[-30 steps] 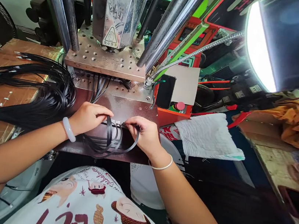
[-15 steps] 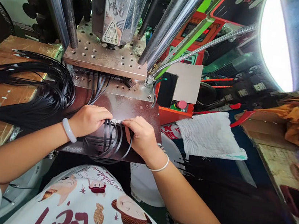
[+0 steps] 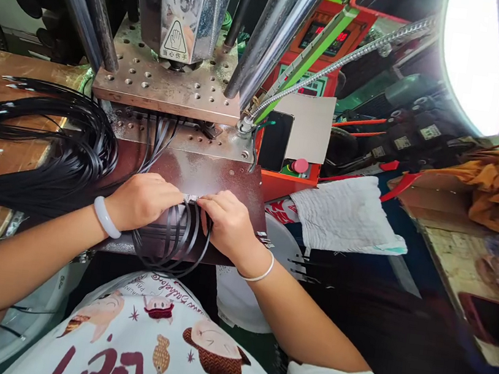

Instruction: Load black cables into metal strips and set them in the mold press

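Pinched fingers of my left hand (image 3: 148, 199) grip the left end of a small metal strip (image 3: 191, 198), which has black cables (image 3: 170, 238) hanging from it in loops. At its right end, my right hand (image 3: 225, 218) grips the same strip between thumb and fingers. Its finer detail is too small to make out. Both hands are just above the dark red-brown work plate (image 3: 187, 166). Beyond them, more cables (image 3: 158, 143) run out from under the drilled metal plate (image 3: 164, 97) of a press.
A thick bundle of black cables (image 3: 71, 168) lies on cardboard (image 3: 9, 144) at the left. Steel columns (image 3: 274, 42) rise from the press. To the right are a red button (image 3: 299, 166), a white cloth (image 3: 347, 216) and a bright lamp (image 3: 473, 64). A white bucket (image 3: 238, 300) stands below.
The view has shifted slightly, so most things sit a little further left and higher. Both hands keep their pinch on the strip, with little other change.
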### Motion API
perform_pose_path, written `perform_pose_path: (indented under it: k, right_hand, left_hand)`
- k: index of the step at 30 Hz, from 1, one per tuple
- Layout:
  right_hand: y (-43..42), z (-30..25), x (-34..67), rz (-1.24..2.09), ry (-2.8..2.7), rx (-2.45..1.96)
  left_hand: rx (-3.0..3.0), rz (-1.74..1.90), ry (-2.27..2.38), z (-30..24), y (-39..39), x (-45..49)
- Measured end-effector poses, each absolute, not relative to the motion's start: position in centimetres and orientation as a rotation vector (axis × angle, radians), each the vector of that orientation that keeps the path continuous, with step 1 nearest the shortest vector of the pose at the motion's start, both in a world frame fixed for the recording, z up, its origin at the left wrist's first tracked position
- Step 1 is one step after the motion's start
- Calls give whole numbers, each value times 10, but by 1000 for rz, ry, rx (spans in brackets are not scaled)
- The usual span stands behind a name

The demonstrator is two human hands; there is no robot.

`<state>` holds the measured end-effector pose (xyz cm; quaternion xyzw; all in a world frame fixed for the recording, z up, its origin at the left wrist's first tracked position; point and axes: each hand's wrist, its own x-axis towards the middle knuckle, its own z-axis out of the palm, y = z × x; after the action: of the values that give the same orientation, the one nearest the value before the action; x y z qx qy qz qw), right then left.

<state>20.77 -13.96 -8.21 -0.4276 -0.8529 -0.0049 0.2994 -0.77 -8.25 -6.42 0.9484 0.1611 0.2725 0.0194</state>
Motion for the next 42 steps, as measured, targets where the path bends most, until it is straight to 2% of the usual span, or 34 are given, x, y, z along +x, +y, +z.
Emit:
perform_pose_path:
  k: [3,6,11,12,14,18,20,27,32,35,38,42]
  right_hand:
    - [-141,-77,207,55,-2358,-1234]
    - [-144,-64,222,183,-2370,-1360]
    - [-151,-41,274,936,-2281,-1316]
    - [-152,-40,281,994,-2242,-1281]
    - [-153,-42,286,809,-2217,-1286]
    - [-155,-59,269,47,-2343,-1559]
    - [-156,-66,261,-84,-2403,-1620]
    - [-166,-64,271,135,-2359,-1369]
    - [-166,-64,262,12,-2235,-1584]
    - [-157,-69,250,304,-1984,-1537]
    - [-147,-74,242,591,-1740,-1503]
    - [-141,-78,238,725,-1641,-1449]
  left_hand:
    - [3059,643,464,-61,-86,-6]
    - [3009,610,606,-60,-87,-10]
    - [2931,679,955,-48,-81,-24]
    - [2873,733,980,-46,-79,-26]
    - [2679,839,983,-44,-75,-27]
    - [2431,789,843,-53,-68,-27]
    - [2493,736,805,-59,-67,-27]
    - [2828,635,711,-55,-70,-30]
    - [3039,457,538,-45,-73,-24]
    - [3009,382,503,-46,-72,-21]
    - [2843,484,560,-49,-70,-27]
    - [2598,850,798,-52,-65,-46]
